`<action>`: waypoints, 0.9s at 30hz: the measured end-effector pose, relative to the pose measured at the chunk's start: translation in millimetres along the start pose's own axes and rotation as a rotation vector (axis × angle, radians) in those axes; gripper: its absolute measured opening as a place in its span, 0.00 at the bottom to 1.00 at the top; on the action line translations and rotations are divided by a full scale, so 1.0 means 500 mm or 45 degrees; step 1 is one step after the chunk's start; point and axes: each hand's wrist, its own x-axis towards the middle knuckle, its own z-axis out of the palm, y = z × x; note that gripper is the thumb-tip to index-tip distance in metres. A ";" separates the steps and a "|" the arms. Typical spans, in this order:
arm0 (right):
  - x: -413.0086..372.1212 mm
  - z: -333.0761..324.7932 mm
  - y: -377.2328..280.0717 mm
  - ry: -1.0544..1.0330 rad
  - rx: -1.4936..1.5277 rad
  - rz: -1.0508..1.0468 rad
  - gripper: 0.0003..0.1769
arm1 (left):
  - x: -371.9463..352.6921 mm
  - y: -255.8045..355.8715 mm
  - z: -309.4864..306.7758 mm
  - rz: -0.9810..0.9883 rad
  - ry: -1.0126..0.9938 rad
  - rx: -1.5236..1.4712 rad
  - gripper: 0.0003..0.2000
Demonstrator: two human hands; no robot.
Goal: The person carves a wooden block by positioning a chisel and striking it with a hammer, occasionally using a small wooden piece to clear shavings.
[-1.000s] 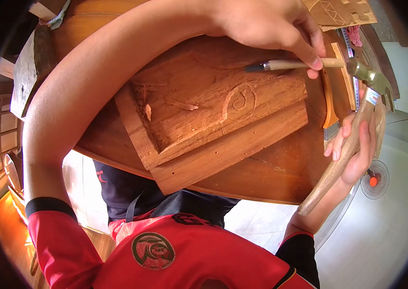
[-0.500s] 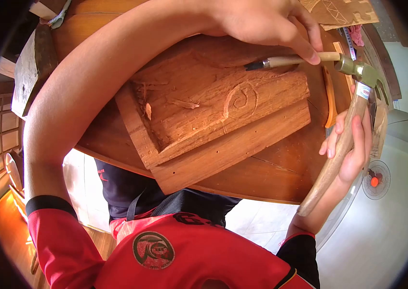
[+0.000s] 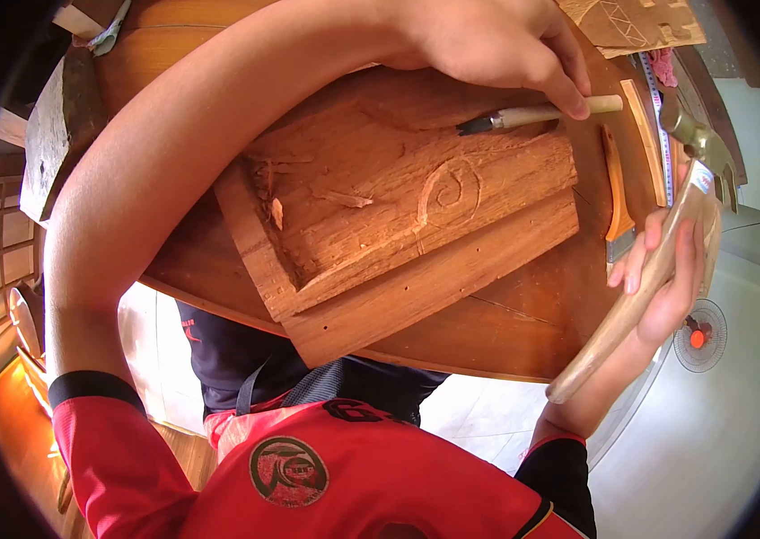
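My left hand pinches the wooden handle of a chisel. The chisel lies nearly level over the far edge of a carved wooden block, its dark blade pointing left. A spiral is cut into the block's raised face, and loose chips lie in its hollow. On the right, my right hand is closed round the wooden handle of a claw hammer. The metal head of the hammer is up and to the right of the chisel's end, apart from it.
A flat brush, a wooden strip and a measuring tape lie right of the block on the round table. A patterned board is at the back right, a dark wood block at the left.
The hammer in my right hand has moved right, away from the chisel's end, uncovering more of the brush and the tape. My left hand and the chisel have barely moved.
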 end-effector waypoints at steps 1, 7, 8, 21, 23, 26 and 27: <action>0.004 0.001 0.003 0.064 -0.024 0.019 0.27 | -0.009 0.008 -0.004 0.028 -0.009 -0.018 0.20; 0.014 -0.001 0.003 -0.043 -0.132 0.188 0.29 | 0.025 -0.043 0.019 0.051 0.105 0.078 0.20; 0.018 -0.010 0.003 -0.055 -0.080 0.180 0.29 | 0.023 -0.049 0.020 0.064 0.100 0.054 0.20; 0.015 -0.005 0.010 0.000 -0.052 0.141 0.30 | -0.018 0.009 -0.014 0.116 -0.077 -0.045 0.21; 0.005 0.010 0.012 -0.071 -0.160 0.205 0.30 | -0.030 -0.017 0.003 0.293 -0.034 0.028 0.21; 0.004 0.006 0.001 -0.092 -0.123 0.216 0.31 | -0.023 -0.011 -0.013 0.232 -0.188 -0.033 0.19; 0.007 -0.004 0.002 -0.081 -0.077 0.159 0.32 | -0.026 -0.014 -0.005 0.281 -0.156 -0.057 0.19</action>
